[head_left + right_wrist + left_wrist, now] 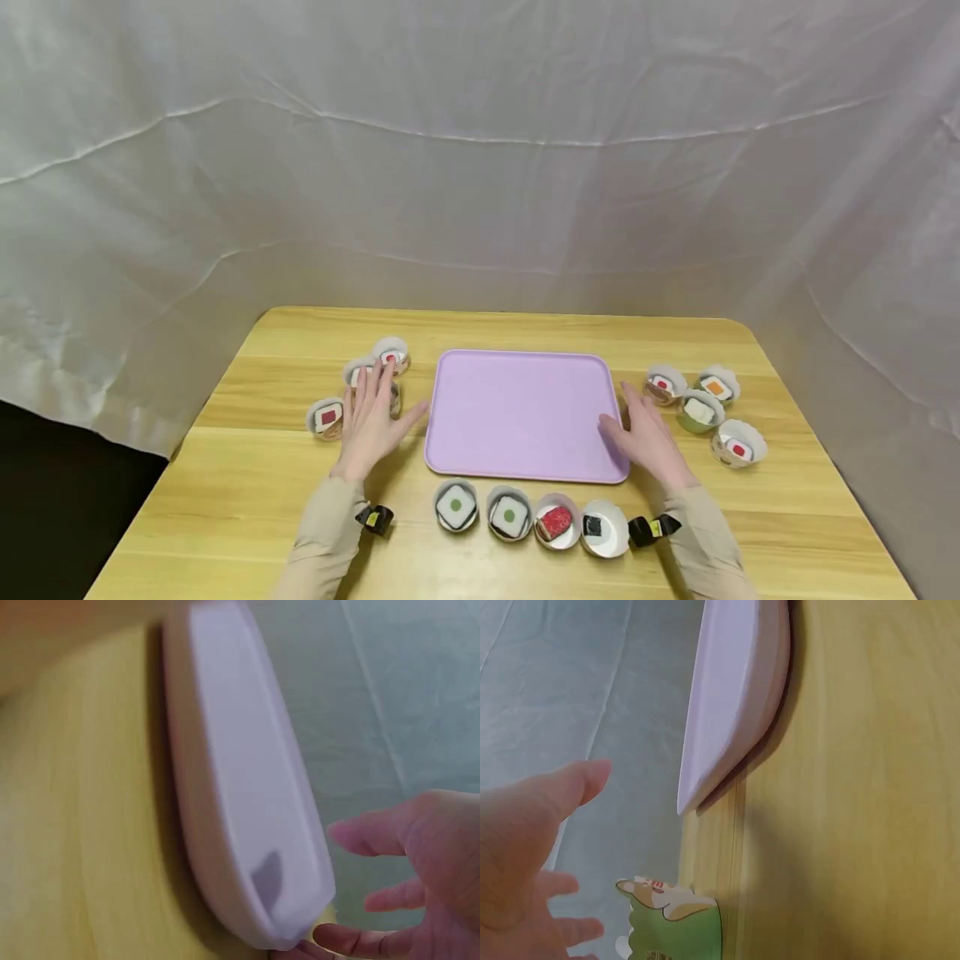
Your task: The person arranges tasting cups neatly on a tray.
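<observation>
A lilac rectangular tray (522, 415) lies flat between my two hands. My left hand (371, 429) hovers left of it, fingers spread and holding nothing. Its fingertips overlap a group of paper cups with toy sushi, partly hiding them. In the left wrist view, a green cup with a cartoon animal (675, 922) stands near the fingers, and the thumb is apart from the tray. My right hand (651, 437) is at the tray's right edge, thumb over the rim and fingers extended. In the right wrist view its fingertips (352, 939) are at the tray corner; contact is unclear.
Along the tray's near side stands a row of cups, with white sushi pieces (455, 504), a red piece (554, 523) and a dark piece (592, 526). Several cups (738, 443) cluster at the right. Grey cloth (480, 192) hangs behind the wooden table (225, 500).
</observation>
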Demonstrator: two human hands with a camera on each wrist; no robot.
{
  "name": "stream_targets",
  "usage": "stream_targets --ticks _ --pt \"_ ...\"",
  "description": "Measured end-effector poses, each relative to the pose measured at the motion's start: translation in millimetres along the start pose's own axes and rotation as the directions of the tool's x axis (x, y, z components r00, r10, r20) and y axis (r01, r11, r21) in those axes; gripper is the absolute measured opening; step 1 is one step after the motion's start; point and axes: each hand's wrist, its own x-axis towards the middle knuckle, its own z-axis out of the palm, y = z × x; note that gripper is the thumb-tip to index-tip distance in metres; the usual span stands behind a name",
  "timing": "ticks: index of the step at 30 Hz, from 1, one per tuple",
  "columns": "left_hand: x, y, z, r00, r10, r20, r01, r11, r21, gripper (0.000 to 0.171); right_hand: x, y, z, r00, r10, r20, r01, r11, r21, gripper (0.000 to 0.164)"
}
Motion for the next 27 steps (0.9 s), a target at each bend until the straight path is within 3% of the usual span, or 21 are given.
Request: stream_targets --ticks 7,17,27 --pt "14.6 0.4 -4.7 1.000 -0.016 -0.001 0.016 0.998 -0.063 0.098 20.4 5.9 1.8 0.999 -0.018 0.034 0.019 0.999 -0.035 0.064" --pt "42.2 -2.5 -15.3 0.998 -0.040 0.056 0.045 0.996 -0.083 0.099 33.5 9.8 3.4 0.991 0.067 0.119 -0.067 0.998 -0.004 0.035" --pt "69.7 -3.8 -24.9 0.986 -0.101 0.136 0.104 0.995 -0.011 0.104 34.8 11.8 4.5 0.987 0.088 0.134 -0.090 0.996 0.003 0.040"
